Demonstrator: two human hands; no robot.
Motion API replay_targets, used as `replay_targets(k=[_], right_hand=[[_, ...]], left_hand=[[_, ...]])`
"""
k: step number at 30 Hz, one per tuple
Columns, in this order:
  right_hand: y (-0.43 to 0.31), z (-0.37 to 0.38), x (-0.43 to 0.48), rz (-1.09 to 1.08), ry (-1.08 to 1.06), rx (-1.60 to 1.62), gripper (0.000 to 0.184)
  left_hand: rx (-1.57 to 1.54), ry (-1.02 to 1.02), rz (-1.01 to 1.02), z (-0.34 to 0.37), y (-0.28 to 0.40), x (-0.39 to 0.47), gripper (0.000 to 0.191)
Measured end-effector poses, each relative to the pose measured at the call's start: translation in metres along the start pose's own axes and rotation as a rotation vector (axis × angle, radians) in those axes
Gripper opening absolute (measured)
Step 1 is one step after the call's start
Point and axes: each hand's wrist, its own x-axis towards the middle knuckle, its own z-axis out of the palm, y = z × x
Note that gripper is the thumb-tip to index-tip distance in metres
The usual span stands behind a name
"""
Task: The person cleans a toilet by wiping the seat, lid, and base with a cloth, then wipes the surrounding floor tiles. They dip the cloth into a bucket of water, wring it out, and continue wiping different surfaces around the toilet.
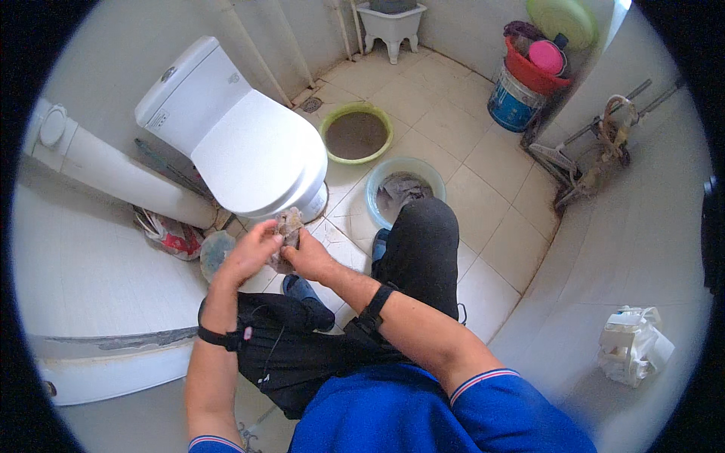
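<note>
A crumpled, soiled grey-brown cloth (290, 219) is bunched between my two hands, in front of the toilet base. My right hand (310, 256) grips it from the right, its thumb pressed over the lower part. At the left edge of the cloth, my left hand (249, 255) has its thumb and fingers bent against it; some fingertips are hidden. Beyond my raised knee, a pale blue plastic basin (371, 195) holds murky water and soaked grey cloth (403, 189). A yellow-green basin (387, 116) of dark brown water (357, 136) stands farther off on the tiles.
The white toilet (260, 153) has its lid down. Left of it runs a thick white pipe (130, 175), with a plastic bag (170, 235) and a round translucent container (217, 255) below. A paint bucket (512, 102) under a red basin (529, 71) and mops (595, 153) stand right.
</note>
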Motion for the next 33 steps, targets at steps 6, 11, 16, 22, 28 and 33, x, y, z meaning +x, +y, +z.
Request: replay_targets(k=[6, 11, 16, 22, 28, 33], right_hand=[[0.016, -0.024, -0.007, 0.228, -0.265, 0.539, 0.034], [0.033, -0.042, -0.015, 0.274, -0.390, 0.356, 0.022], [0.018, -0.055, -0.024, 0.398, -0.173, 0.351, 0.052], [-0.010, -0.068, -0.021, 0.414, -0.050, 0.313, 0.049], [-0.033, -0.089, 0.012, 0.264, 0.017, 0.323, 0.047], [-0.057, -0.103, 0.052, 0.196, 0.176, 0.115, 0.042]], left_hand=[[0.129, 0.025, 0.095, 0.045, -0.034, 0.004, 0.065], [0.262, 0.149, 0.191, 0.076, -0.068, 0.018, 0.062], [0.060, 0.118, -0.054, 0.065, -0.098, 0.032, 0.056], [-0.518, 0.274, -0.295, 0.027, -0.142, 0.048, 0.058], [-0.718, 0.443, -0.492, 0.002, -0.188, 0.084, 0.039], [-0.942, 0.628, -0.546, 0.020, -0.251, 0.137, 0.032]])
